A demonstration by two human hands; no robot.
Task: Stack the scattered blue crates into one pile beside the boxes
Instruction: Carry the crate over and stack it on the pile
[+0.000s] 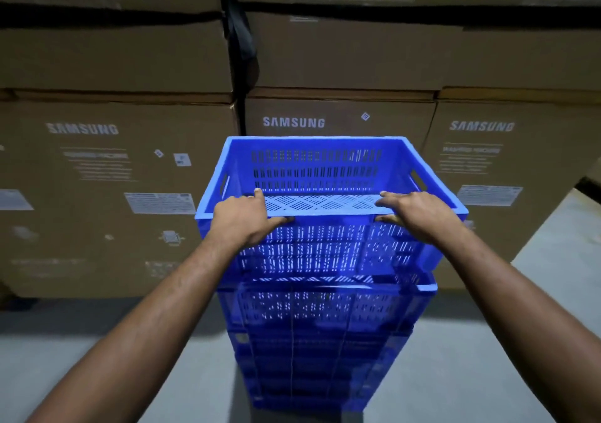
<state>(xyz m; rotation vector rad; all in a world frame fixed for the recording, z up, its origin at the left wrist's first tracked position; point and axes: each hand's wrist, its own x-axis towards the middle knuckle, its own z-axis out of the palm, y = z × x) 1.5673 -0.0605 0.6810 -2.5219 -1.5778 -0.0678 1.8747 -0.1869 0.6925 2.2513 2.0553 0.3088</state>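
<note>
A blue slotted crate sits on top of a pile of blue crates in the middle of the view, right in front of the cardboard boxes. My left hand grips the near rim of the top crate at its left end, fingers over the edge and thumb on the outer wall. My right hand grips the same rim at its right end. The top crate looks slightly tilted over the one beneath; whether it is fully seated I cannot tell. The pile's base is dark and blurred.
Large brown cardboard boxes form a wall behind and to both sides of the pile, stacked in at least two rows. Grey concrete floor spreads around the pile, lighter at the right.
</note>
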